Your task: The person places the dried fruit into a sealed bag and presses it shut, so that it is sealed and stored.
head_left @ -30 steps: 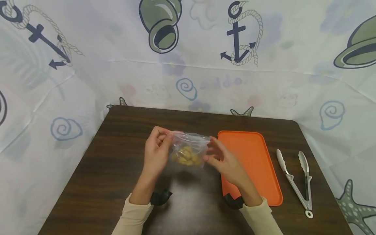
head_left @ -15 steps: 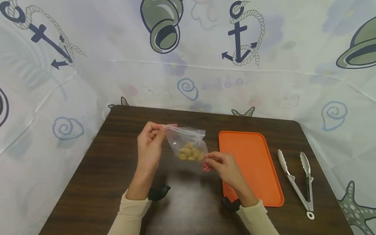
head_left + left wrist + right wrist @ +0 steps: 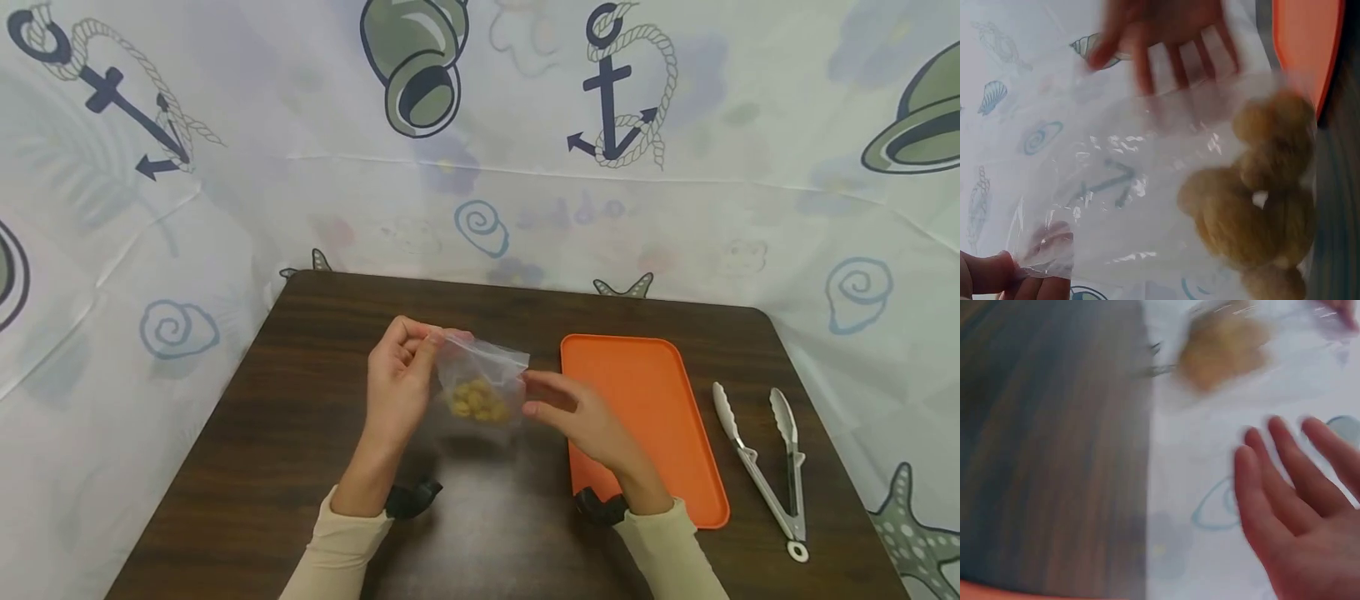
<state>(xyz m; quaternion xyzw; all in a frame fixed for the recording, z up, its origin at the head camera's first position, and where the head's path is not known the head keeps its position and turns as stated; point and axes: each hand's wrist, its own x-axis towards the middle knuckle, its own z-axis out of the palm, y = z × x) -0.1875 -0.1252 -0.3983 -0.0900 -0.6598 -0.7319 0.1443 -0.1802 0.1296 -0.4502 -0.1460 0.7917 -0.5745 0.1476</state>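
A clear zip bag (image 3: 483, 367) hangs above the table with several yellowish-brown round lumps (image 3: 477, 402) gathered along its bottom. My left hand (image 3: 401, 383) pinches the bag's upper left corner between thumb and fingers; the left wrist view shows that pinch at the lower left. My right hand (image 3: 588, 417) is at the bag's right edge, its fingers extended and spread apart from the thumb. In the right wrist view those fingers (image 3: 1285, 481) stand apart from the blurred lumps, holding nothing.
An orange tray (image 3: 637, 392) lies on the dark wood table (image 3: 300, 433) behind and beside the right hand. Farther right rest metal tongs (image 3: 780, 492) with pale tips, their arms spread. A patterned white cloth (image 3: 525, 125) hangs behind the table.
Half a second ago my right fingers pinched the bag's lower right corner; now they have let go. My left hand moved left, then back right, with the bag.
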